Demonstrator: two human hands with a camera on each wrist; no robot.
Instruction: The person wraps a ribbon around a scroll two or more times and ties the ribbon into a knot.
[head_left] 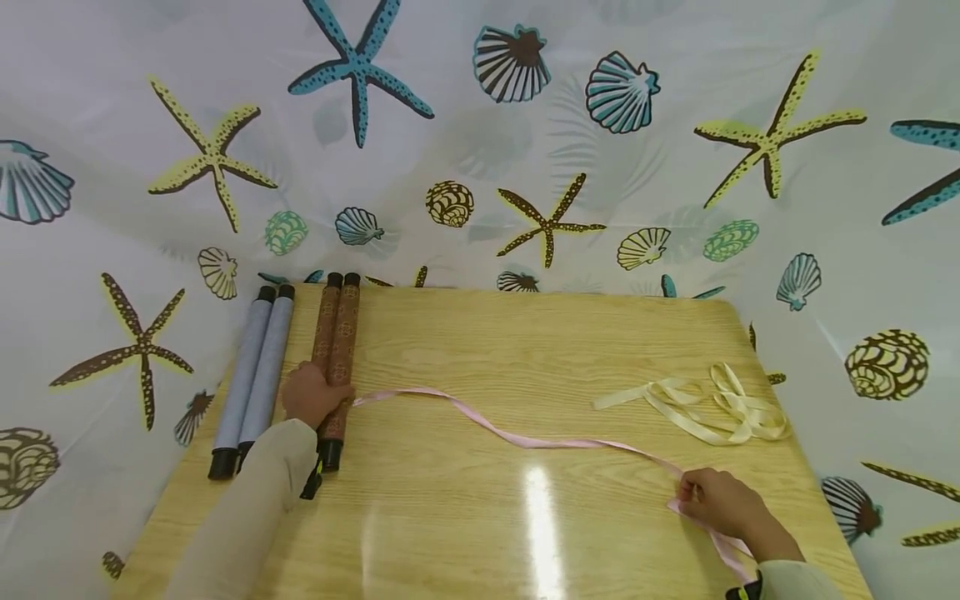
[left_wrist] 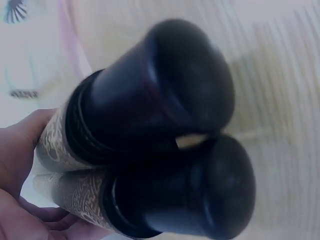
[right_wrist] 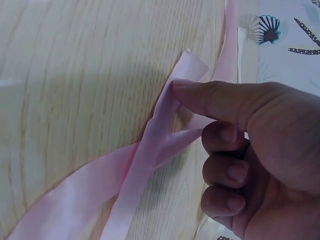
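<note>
My left hand (head_left: 306, 396) grips two brown patterned scrolls (head_left: 345, 350) that lie side by side at the table's left. Their black end knobs (left_wrist: 170, 90) fill much of the left wrist view, and the fingers wrap around the rolls behind them. From beside these scrolls a pink ribbon (head_left: 480, 421) runs in a loose wave across to the right. My right hand (head_left: 723, 504) pinches that ribbon near one cut end. In the right wrist view the thumb (right_wrist: 200, 95) lies on the ribbon, the other fingers are curled, and strands cross below.
Two grey-blue scrolls (head_left: 258, 367) with black ends lie along the left table edge, close to my left forearm. A loose cream ribbon (head_left: 697, 408) lies tangled at the right. Shell-and-starfish cloth (head_left: 450, 125) surrounds the wooden table (head_left: 480, 533) behind and at both sides.
</note>
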